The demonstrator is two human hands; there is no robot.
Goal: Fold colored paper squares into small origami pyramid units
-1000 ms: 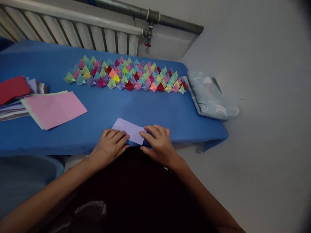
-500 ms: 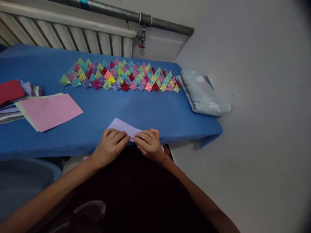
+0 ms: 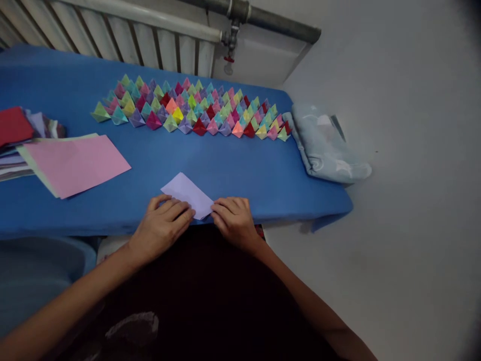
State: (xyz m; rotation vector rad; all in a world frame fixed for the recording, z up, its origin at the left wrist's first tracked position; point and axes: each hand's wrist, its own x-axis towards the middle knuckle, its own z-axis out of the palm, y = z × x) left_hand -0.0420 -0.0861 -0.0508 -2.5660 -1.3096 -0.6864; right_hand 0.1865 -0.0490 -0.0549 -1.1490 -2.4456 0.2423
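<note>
A folded sheet of lavender paper [image 3: 190, 194] lies at the front edge of the blue-covered table [image 3: 240, 165]. Along its lower left edge rests my left hand [image 3: 161, 223], fingers bent together and pressing the paper. My right hand [image 3: 235, 218] pinches the right corner of the same sheet between thumb and fingers. Several rows of small folded paper boats [image 3: 188, 111] in many colours stand farther back, beyond both hands.
Pink paper sheets [image 3: 80, 165] lie at left beside a stack topped with red paper [image 3: 15, 125]. A folded grey-blue cloth [image 3: 326, 145] sits at the table's right end. Behind are a radiator [image 3: 128, 40] and a pipe [image 3: 281, 25]; a blue basin [image 3: 41, 271] stands below left.
My hands have moved apart, the right one to the sheet's right corner, and more of the lavender paper shows between them. The camera view has shifted slightly.
</note>
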